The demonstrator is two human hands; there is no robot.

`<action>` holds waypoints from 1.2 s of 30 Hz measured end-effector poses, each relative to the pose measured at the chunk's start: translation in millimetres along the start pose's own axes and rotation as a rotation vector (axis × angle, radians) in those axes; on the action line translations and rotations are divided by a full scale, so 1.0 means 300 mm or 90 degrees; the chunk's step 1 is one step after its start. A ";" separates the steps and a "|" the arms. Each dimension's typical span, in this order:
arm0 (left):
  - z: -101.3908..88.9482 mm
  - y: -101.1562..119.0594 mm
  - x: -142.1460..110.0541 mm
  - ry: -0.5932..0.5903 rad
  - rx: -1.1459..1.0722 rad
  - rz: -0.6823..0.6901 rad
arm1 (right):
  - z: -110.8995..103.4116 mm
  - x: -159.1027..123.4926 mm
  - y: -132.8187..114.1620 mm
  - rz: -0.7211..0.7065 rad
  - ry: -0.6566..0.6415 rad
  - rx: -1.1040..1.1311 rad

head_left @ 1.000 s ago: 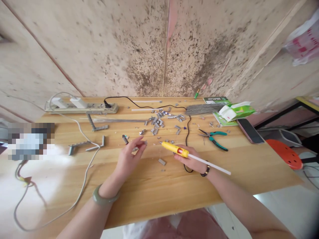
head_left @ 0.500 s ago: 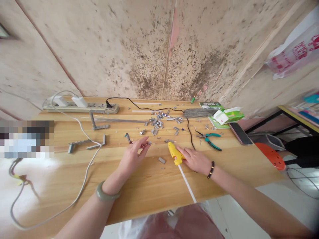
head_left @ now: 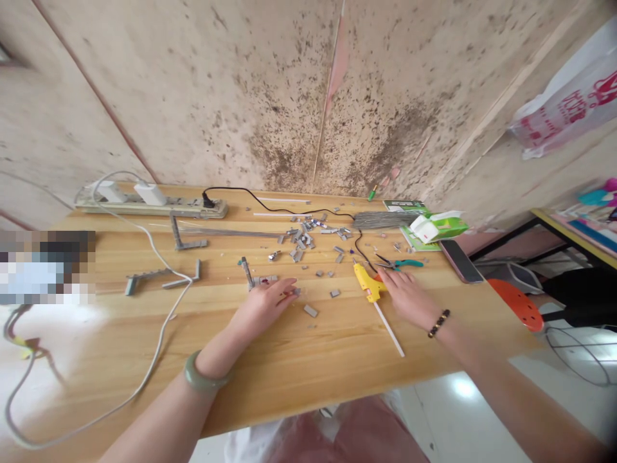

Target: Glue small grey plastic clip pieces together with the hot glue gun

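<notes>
In the head view my left hand [head_left: 265, 302] is low over the table, its thumb and fingers pinched around a small grey piece [head_left: 295, 292] that is mostly hidden. Just behind it stands an L-shaped assembly of grey blocks [head_left: 247, 272], partly covered by the hand. My right hand [head_left: 407, 297] has its fingers over the handle of a yellow hot glue gun [head_left: 367, 281], nozzle pointing away from me. A white glue stick [head_left: 389, 329] sticks out of its rear. Teal-handled pliers [head_left: 407, 263] lie just beyond the right fingers.
Loose grey blocks [head_left: 303, 238] are heaped mid-table. Grey block frames [head_left: 164, 273], a white cable [head_left: 166, 328] and a power strip [head_left: 186, 207] are at left. Bundled grey rods [head_left: 385, 220], a tissue pack [head_left: 441, 225] and a phone [head_left: 461, 262] lie at right.
My right hand and the glue gun have moved right, toward the pliers. My left hand has lowered slightly, and the grey assembly behind it shows more.
</notes>
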State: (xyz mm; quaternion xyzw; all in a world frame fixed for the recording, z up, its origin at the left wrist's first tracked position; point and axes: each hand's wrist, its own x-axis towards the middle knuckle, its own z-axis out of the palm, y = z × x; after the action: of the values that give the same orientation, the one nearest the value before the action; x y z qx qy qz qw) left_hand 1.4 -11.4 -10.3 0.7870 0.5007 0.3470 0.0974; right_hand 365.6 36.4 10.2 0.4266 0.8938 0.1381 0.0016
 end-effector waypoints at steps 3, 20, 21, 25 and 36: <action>-0.005 -0.008 -0.005 -0.080 0.054 0.017 | -0.080 0.006 -0.126 0.042 0.049 0.069; -0.028 0.014 0.005 -0.184 0.110 0.113 | -0.085 0.194 -0.526 0.070 -0.006 0.305; -0.028 0.020 0.003 -0.178 0.117 0.116 | -0.079 0.190 -0.519 0.070 -0.003 0.311; -0.022 0.044 -0.004 -0.152 0.144 0.127 | -0.050 0.171 -0.493 0.103 0.044 0.356; 0.012 0.054 -0.005 -0.156 0.086 0.070 | -0.034 0.176 -0.476 0.051 0.058 0.393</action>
State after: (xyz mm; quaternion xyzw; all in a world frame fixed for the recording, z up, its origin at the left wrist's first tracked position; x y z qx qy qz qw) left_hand 15.1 -19.9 -5.6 0.8544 0.4636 0.2188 0.0853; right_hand 221.9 -11.2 -9.5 0.4355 0.8751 -0.1206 -0.1731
